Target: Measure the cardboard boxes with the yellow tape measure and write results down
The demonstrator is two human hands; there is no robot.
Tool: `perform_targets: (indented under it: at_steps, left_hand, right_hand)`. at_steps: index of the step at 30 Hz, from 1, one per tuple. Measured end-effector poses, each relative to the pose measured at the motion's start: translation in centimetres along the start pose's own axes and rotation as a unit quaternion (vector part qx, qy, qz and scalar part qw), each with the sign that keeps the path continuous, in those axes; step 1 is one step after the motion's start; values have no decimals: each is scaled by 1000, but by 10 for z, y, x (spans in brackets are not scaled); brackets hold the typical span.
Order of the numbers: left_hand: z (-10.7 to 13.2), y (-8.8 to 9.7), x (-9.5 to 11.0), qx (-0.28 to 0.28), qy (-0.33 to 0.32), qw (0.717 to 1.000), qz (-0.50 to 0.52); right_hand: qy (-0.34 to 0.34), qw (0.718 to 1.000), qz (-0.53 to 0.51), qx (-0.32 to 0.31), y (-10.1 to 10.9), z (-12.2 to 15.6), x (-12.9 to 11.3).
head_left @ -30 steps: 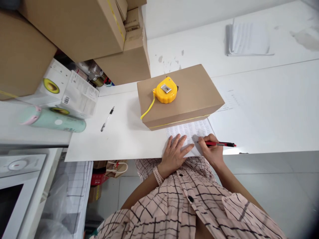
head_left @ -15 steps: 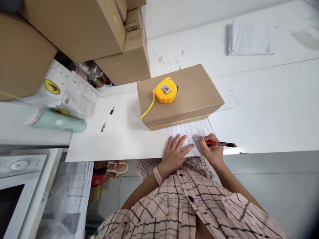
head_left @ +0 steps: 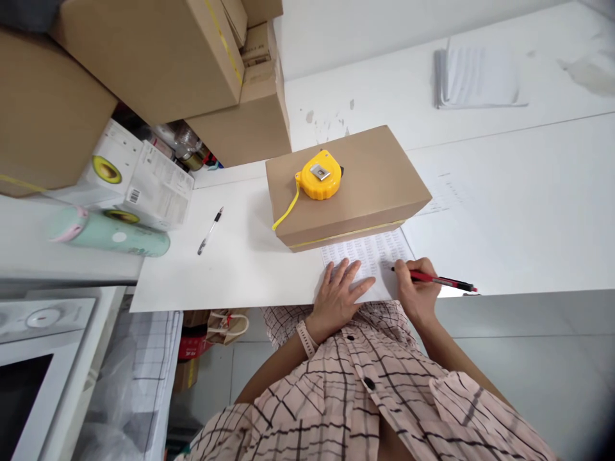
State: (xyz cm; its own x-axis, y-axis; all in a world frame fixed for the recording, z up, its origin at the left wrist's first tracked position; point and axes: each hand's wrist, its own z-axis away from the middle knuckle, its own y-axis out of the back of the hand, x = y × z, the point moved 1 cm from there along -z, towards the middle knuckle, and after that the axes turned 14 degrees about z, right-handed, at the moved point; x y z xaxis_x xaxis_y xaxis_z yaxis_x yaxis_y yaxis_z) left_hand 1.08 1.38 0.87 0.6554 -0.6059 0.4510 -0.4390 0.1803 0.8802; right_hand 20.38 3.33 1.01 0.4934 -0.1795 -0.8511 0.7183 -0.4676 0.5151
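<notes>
Tabletop (head_left: pixel 514 224), left hand (head_left: pixel 336 296) splayed on paper (head_left: pixel 368 254), right hand (head_left: pixel 417 291) gripping pen (head_left: pixel 446 281)

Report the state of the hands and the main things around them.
Left hand: open, palm down
Right hand: curled in a writing grip
Red pen: held at a slant
Printed sheet: flat, partly hidden
Cardboard box: closed on top
Tape measure: no blade showing
Clear pen: lying loose
Mint bottle: lid on

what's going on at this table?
A person's right hand holds a red-and-black pen over a printed sheet; whether the tip touches it isn't clear. The left hand lies spread on the same sheet. Just beyond sits a cardboard box with a yellow tape measure on top. A second pen lies off to the left.
</notes>
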Motion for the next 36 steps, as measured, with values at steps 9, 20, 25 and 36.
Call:
perform_targets:
  at_steps: [9,20,25,36]
  left_hand:
    - [6,4,-4,-4,8,1000,28]
    - [-42,150,1,367,-47,926,77]
    - [-105,181,-36,332,76,940,4]
    - [-64,151,29,167,81,902,390]
  right_hand:
    - [236,949,209,-4,28,-53,15]
    - [272,919,285,15,7,-73,42]
    - [291,920,261,13,6,-79,52]
    - [57,996,-62,-35,34,-42,-26]
